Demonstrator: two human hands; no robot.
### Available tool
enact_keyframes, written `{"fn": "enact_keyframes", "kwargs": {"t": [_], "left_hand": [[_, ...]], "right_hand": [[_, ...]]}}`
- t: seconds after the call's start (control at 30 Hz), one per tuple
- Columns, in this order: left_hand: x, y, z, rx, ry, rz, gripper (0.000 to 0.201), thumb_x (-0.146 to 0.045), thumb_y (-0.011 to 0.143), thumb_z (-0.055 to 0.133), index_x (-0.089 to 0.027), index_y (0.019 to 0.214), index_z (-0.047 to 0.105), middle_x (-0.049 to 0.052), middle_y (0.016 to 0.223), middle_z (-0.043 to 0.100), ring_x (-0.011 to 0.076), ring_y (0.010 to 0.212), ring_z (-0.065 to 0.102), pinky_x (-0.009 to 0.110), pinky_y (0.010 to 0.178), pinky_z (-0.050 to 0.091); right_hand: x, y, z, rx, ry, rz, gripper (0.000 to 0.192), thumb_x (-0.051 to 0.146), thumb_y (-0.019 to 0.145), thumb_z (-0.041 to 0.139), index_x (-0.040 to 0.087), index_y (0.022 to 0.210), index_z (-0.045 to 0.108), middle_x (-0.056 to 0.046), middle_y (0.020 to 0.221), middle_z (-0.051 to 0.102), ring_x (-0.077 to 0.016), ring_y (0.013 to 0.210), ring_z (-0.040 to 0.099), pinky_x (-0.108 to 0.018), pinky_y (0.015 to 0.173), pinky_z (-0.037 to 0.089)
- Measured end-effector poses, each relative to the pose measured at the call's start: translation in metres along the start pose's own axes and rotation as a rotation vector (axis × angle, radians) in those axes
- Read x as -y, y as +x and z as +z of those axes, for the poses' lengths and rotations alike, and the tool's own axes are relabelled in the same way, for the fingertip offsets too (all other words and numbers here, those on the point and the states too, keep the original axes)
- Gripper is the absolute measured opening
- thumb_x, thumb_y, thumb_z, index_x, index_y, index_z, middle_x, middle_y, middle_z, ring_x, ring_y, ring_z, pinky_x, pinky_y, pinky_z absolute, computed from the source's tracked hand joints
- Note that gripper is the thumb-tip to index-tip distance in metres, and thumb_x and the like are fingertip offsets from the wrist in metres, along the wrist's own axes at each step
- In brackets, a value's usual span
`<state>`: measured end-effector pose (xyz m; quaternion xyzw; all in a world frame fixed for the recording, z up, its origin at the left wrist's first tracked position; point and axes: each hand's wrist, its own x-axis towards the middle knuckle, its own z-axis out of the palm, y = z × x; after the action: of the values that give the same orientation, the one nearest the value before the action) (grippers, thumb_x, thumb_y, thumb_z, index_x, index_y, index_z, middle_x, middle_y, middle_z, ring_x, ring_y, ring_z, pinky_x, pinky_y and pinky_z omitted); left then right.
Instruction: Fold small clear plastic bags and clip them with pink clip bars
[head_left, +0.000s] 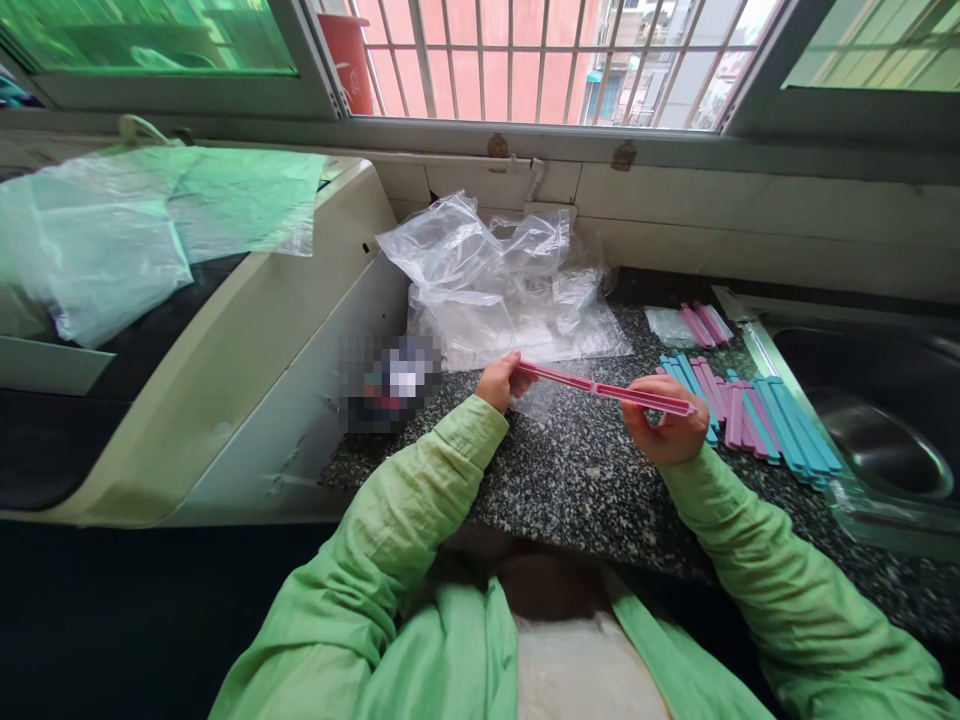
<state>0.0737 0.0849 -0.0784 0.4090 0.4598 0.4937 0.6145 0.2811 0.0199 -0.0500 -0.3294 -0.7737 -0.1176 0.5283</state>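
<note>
Both hands hold one long pink plastic clip stick (600, 388) level above a speckled granite counter (570, 480). My left hand (501, 381) pinches its left end. My right hand (666, 425) grips its right end from below. Both sleeves are light green. Just behind the stick lies a heap of clear plastic bags (502, 290). To the right of my right hand lies a pile of several pink and blue sticks (757, 415) of the same kind.
A second small group of pink sticks (705, 324) lies on a clear bag farther back right. A steel sink (870, 420) is at the right. A cream appliance (247, 330) with thin plastic sheets (112, 235) on it stands left. A barred window (525, 60) is behind.
</note>
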Motion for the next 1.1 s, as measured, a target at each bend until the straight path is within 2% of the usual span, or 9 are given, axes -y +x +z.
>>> {"fn": "enact_keyframes", "kwargs": {"t": [0.57,0.8,1.1], "left_hand": [[-0.012,-0.007,0.005,-0.064,-0.094,-0.073,0.048,-0.045,0.081,0.042,-0.012,0.048,0.053,0.002,0.04,0.053,0.0056,0.032,0.037,0.021,0.035,0.024],[-0.016,-0.01,0.007,-0.094,-0.143,-0.114,0.046,-0.051,0.077,0.048,-0.014,0.049,0.048,0.0,0.04,0.051,0.0049,0.031,0.037,0.02,0.034,0.024],[-0.015,-0.008,0.007,-0.112,-0.23,-0.141,0.042,-0.045,0.078,0.048,-0.014,0.049,0.046,-0.001,0.039,0.051,0.0051,0.03,0.037,0.019,0.032,0.023]], "right_hand": [[-0.005,-0.007,0.0,-0.024,0.087,0.087,0.017,0.016,0.07,0.059,0.021,0.086,0.055,-0.002,0.073,0.06,-0.0169,0.067,0.059,-0.033,0.059,0.051],[-0.005,-0.008,0.002,-0.051,0.159,0.174,0.014,0.017,0.07,0.059,0.021,0.083,0.055,-0.001,0.073,0.059,-0.0157,0.066,0.058,-0.032,0.059,0.051],[-0.006,-0.012,0.004,-0.046,0.177,0.215,0.013,0.018,0.07,0.059,0.022,0.082,0.056,-0.002,0.073,0.06,-0.0168,0.068,0.058,-0.034,0.06,0.051]]}}
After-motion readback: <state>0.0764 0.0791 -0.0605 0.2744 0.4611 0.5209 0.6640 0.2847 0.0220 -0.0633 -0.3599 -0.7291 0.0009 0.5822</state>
